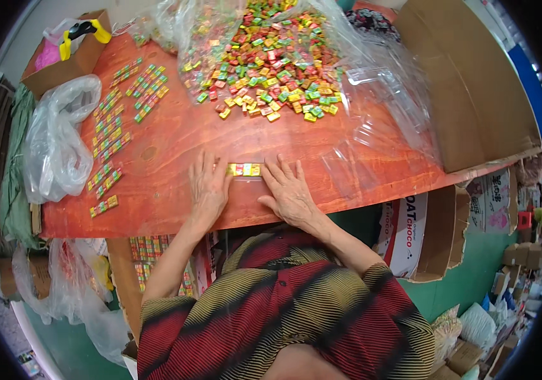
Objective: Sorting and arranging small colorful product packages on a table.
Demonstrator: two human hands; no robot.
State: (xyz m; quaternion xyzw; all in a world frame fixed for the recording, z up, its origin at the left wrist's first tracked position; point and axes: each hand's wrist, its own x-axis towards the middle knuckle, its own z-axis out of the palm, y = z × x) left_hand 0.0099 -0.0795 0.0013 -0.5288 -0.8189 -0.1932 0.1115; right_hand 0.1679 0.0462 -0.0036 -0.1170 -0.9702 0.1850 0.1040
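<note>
I see L hand (pixel 210 189) & R hand (pixel 293 195), fingers extended, gripping nothing, either side of the short sweets row (pixel 245 170), prob. keeping it straight. Sweets pile (pixel 277 76) 12 o'clock; sets (pixel 112 145) 10 o'clock, prob. kept separate.

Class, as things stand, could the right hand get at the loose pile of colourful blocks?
Probably yes: the right hand has its fingers spread, and only bare table seems to separate it from the pile.

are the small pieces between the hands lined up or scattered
Lined up: the small pieces form one short row between the left hand and right hand.
</note>
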